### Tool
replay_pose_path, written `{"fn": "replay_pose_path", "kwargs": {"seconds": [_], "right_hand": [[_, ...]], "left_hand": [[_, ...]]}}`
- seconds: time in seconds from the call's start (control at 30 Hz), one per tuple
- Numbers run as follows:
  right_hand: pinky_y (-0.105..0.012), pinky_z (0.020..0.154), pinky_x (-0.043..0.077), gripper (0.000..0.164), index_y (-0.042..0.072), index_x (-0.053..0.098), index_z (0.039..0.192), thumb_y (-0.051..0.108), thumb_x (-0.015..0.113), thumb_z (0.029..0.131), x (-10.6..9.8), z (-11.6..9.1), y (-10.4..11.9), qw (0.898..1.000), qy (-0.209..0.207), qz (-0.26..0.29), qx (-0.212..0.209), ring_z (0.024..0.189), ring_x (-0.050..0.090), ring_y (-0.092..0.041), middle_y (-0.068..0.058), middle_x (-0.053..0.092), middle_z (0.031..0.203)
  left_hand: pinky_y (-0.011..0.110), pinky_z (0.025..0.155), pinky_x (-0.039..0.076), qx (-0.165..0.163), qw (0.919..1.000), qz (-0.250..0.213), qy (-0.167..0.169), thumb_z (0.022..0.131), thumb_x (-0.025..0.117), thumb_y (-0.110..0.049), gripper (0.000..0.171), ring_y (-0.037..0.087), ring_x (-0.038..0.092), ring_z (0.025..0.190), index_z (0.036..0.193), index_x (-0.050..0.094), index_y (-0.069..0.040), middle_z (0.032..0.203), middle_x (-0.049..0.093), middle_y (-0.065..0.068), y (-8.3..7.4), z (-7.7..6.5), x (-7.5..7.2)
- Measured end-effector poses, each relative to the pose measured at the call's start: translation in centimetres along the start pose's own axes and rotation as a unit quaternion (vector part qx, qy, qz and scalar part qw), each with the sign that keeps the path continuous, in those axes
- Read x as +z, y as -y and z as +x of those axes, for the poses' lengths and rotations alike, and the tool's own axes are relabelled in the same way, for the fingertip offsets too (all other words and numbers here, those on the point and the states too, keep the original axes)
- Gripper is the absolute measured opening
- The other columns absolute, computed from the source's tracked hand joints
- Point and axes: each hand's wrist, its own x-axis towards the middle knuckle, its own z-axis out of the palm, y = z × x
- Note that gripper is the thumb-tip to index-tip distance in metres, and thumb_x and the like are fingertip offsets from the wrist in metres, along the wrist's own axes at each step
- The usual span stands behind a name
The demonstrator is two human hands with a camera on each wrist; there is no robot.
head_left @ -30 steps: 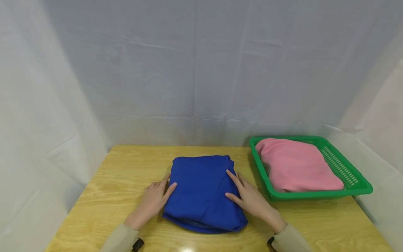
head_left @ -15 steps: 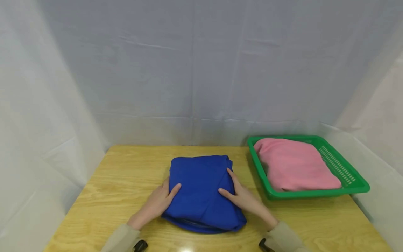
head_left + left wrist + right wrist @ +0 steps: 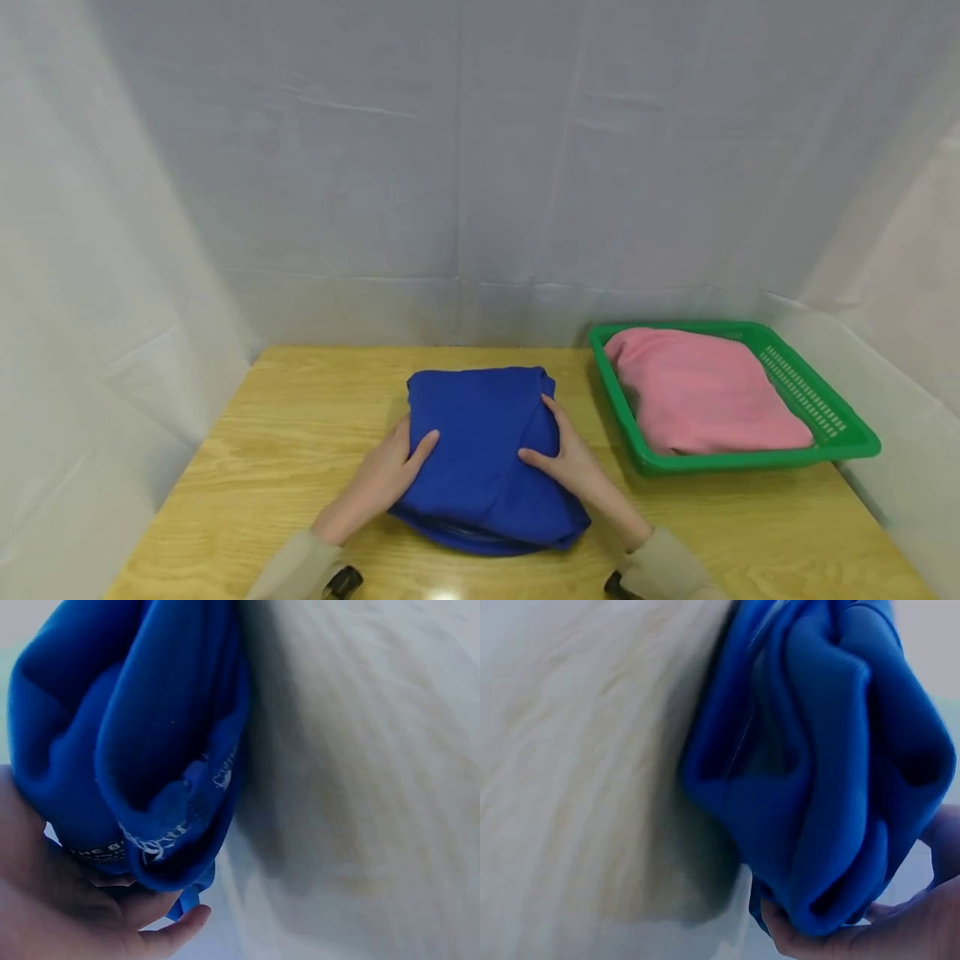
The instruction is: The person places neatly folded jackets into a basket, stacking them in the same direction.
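Note:
A folded blue garment (image 3: 472, 454) lies as a thick square bundle on the wooden table, its loose layered edge towards the person. My left hand (image 3: 384, 471) grips its left side, thumb on top and fingers down along the side. Opposite, my right hand (image 3: 581, 471) holds the right side, thumb on top too. In the left wrist view, fingers curl at the lower end of the blue garment (image 3: 176, 727), where white lettering shows. The right wrist view has fingertips tucked against the stacked folds of the blue garment (image 3: 825, 772).
To the right, a green plastic basket (image 3: 633, 429) with slotted walls holds a folded pink garment (image 3: 708, 392). Bare wooden tabletop (image 3: 300, 417) shows left of the bundle. Pale sheeting (image 3: 480, 167) hangs behind the table and on both sides.
Both hands have moved inward from resting at the garment's sides to gripping it, with thumbs farther over the top. The garment has barely shifted. The basket and pink garment stay in place.

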Motion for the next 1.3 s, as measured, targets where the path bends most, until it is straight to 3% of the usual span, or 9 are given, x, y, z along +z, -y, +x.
{"fn": "replay_pose_path", "kwargs": {"seconds": [0.17, 0.3, 0.57, 0.73, 0.93, 1.1, 1.3], "right_hand": [[-0.066, 0.112, 0.031, 0.086, 0.006, 0.025, 0.16, 0.021, 0.076, 0.092, -0.7, -0.2, 1.4, 0.999, -0.038, -0.01, -0.028, 0.142, 0.034, -0.052, -0.031, 0.03, 0.159], [-0.065, 0.111, 0.034, 0.084, 0.01, 0.024, 0.161, 0.025, 0.073, 0.095, -2.1, -0.1, 3.1, 0.997, -0.051, -0.042, -0.036, 0.141, 0.038, -0.051, -0.028, 0.031, 0.16], [-0.063, 0.113, 0.033, 0.083, 0.023, 0.017, 0.164, 0.037, 0.067, 0.099, -6.2, -0.3, 4.7, 0.999, -0.029, -0.029, -0.002, 0.144, 0.035, -0.046, -0.023, 0.028, 0.163], [-0.063, 0.117, 0.026, 0.083, 0.019, 0.013, 0.165, 0.033, 0.065, 0.101, -9.6, -0.3, 5.7, 0.999, -0.022, -0.022, -0.014, 0.148, 0.026, -0.046, -0.022, 0.018, 0.166], [-0.068, 0.116, 0.021, 0.085, 0.017, 0.007, 0.165, 0.034, 0.062, 0.102, -14.4, -0.2, 7.3, 0.998, -0.012, -0.061, -0.003, 0.149, 0.018, -0.051, -0.025, 0.01, 0.167], [-0.071, 0.113, 0.021, 0.085, 0.019, 0.003, 0.165, 0.042, 0.056, 0.104, -18.7, -0.7, 7.5, 0.995, -0.01, -0.102, 0.021, 0.148, 0.016, -0.054, -0.028, 0.008, 0.166], [-0.076, 0.11, 0.019, 0.086, 0.019, -0.006, 0.164, 0.045, 0.051, 0.105, -23.5, -0.6, 6.9, 0.993, -0.001, -0.108, 0.046, 0.147, 0.008, -0.059, -0.03, -0.004, 0.166]], "left_hand": [[0.058, 0.113, 0.035, 0.025, 0.9996, -0.001, -0.017, 0.109, 0.042, -0.045, 0.075, 0.045, 0.039, 0.142, 0.158, 0.022, 0.007, 0.157, 0.036, 0.029, -1.5, 0.2, -0.8], [0.058, 0.114, 0.034, 0.042, 0.9988, 0.003, -0.025, 0.109, 0.041, -0.045, 0.073, 0.044, 0.039, 0.142, 0.158, 0.022, 0.006, 0.157, 0.036, 0.028, -2.9, 0.7, -1.8], [0.056, 0.113, 0.037, 0.06, 0.9977, 0.025, -0.021, 0.108, 0.039, -0.05, 0.076, 0.041, 0.041, 0.142, 0.158, 0.024, 0.005, 0.157, 0.037, 0.025, -5.5, 2.3, -2.5], [0.053, 0.113, 0.039, 0.081, 0.9961, 0.032, -0.018, 0.108, 0.038, -0.053, 0.076, 0.038, 0.042, 0.143, 0.159, 0.025, 0.002, 0.158, 0.037, 0.021, -8.1, 3.7, -2.4], [0.052, 0.109, 0.042, 0.092, 0.9952, 0.029, -0.018, 0.107, 0.036, -0.055, 0.077, 0.038, 0.047, 0.139, 0.159, 0.025, 0.002, 0.156, 0.041, 0.022, -11.6, 5.7, -1.3], [0.05, 0.115, 0.036, 0.111, 0.9938, -0.012, 0.002, 0.107, 0.035, -0.056, 0.079, 0.036, 0.039, 0.144, 0.16, 0.021, 0.0, 0.16, 0.034, 0.02, -14.3, 7.6, 0.4], [0.048, 0.115, 0.037, 0.151, 0.9869, -0.054, 0.016, 0.108, 0.037, -0.052, 0.072, 0.032, 0.041, 0.144, 0.161, 0.022, -0.006, 0.16, 0.038, 0.016, -17.2, 9.6, 2.8]]}}
